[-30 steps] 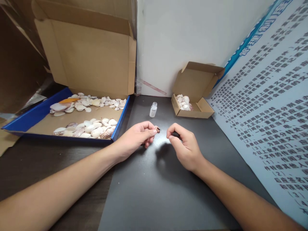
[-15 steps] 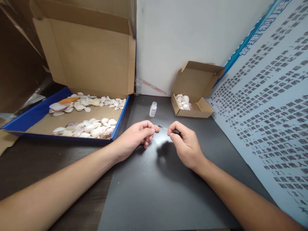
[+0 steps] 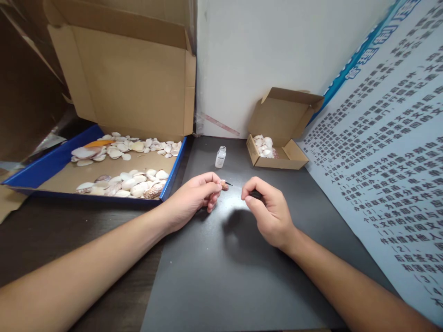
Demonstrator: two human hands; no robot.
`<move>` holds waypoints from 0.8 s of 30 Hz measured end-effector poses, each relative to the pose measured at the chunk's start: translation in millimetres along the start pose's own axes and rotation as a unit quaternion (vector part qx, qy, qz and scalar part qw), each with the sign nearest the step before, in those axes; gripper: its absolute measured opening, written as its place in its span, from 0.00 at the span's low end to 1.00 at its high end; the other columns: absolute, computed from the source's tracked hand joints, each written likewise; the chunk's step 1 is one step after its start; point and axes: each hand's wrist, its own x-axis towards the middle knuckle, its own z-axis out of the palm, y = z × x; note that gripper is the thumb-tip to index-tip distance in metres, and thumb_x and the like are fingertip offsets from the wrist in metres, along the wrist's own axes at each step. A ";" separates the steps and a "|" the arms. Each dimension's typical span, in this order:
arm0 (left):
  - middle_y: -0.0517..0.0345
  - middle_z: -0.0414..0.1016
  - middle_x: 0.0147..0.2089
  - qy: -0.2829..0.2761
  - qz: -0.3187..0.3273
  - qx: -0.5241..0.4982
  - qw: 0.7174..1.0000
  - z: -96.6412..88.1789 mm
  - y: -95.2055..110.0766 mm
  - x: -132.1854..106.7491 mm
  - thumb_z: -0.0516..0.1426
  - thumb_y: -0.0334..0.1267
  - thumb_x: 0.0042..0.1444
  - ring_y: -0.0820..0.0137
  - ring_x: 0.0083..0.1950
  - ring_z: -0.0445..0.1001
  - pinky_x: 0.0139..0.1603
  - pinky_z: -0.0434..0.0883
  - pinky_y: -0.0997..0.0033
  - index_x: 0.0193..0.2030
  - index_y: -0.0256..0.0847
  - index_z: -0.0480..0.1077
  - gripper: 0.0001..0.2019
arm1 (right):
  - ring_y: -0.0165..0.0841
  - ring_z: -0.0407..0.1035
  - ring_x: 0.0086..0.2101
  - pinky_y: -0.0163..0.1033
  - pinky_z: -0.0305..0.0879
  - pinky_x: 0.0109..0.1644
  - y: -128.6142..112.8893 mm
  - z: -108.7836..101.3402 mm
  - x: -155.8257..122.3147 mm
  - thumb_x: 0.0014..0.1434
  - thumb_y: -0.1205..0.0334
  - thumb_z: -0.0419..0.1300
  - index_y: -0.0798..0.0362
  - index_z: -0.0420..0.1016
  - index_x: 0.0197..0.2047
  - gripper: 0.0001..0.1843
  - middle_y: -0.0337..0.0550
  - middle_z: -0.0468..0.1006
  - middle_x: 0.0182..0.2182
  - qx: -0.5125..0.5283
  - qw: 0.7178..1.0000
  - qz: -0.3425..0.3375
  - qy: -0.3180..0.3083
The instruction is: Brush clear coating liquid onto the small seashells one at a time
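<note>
My left hand (image 3: 199,196) pinches a small reddish-brown seashell (image 3: 224,186) between thumb and fingertips, above the grey mat. In my right hand (image 3: 268,207) is a thin brush with a black handle (image 3: 255,194), mostly covered by the fingers. The brush's dark tip (image 3: 228,184) lies at the shell; whether it touches cannot be made out. Behind the hands, a small open clear bottle (image 3: 220,159) with whitish contents and a printed label stands upright.
A blue-edged cardboard box (image 3: 175,168) at left holds rows of shells, its lid raised. To the back right, a small open carton (image 3: 280,162) holds white shells. Beneath the hands lies a grey mat (image 3: 221,286). A printed board (image 3: 387,152) leans along the right.
The brush tip has moved left onto or over the shell. My right hand has lowered and turned slightly, while the shell has tilted a little in my left hand.
</note>
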 end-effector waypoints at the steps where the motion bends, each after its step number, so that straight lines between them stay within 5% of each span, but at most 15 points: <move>1: 0.67 0.60 0.23 0.001 0.000 0.000 1.000 0.0 0.0 0.1 0.56 0.35 0.57 0.79 0.23 0.58 0.26 0.59 0.77 0.33 0.39 0.64 0.04 | 0.27 0.58 0.26 0.35 0.54 0.31 -0.1 -0.1 -0.4 0.58 0.71 0.51 0.53 0.64 0.30 0.07 0.34 0.64 0.25 0.002 1.000 -0.011 -0.008; 13: 0.67 0.60 0.23 -0.001 -0.003 0.008 1.000 0.6 -0.1 0.2 0.55 0.35 0.58 0.78 0.23 0.57 0.26 0.58 0.76 0.33 0.39 0.63 0.04 | 0.28 0.59 0.27 0.35 0.55 0.32 0.4 0.2 0.3 0.58 0.70 0.51 0.53 0.65 0.30 0.07 0.34 0.66 0.25 0.004 1.000 -0.002 -0.021; 19: 0.67 0.60 0.24 -0.001 -0.004 0.017 1.000 0.2 -0.8 0.7 0.56 0.36 0.58 0.79 0.23 0.57 0.26 0.58 0.77 0.35 0.38 0.65 0.04 | 0.28 0.55 0.24 0.35 0.52 0.29 3.8 -0.8 2.7 0.55 0.70 0.51 0.52 0.64 0.28 0.06 0.33 0.62 0.22 -0.016 0.998 0.068 0.008; 24: 0.67 0.60 0.23 -0.005 -0.003 0.015 1.000 0.6 0.1 -0.1 0.56 0.35 0.57 0.79 0.23 0.57 0.26 0.58 0.77 0.34 0.39 0.64 0.04 | 0.29 0.59 0.27 0.36 0.55 0.33 2.7 -0.7 1.6 0.57 0.69 0.51 0.52 0.65 0.29 0.06 0.35 0.66 0.25 0.003 1.000 0.015 -0.025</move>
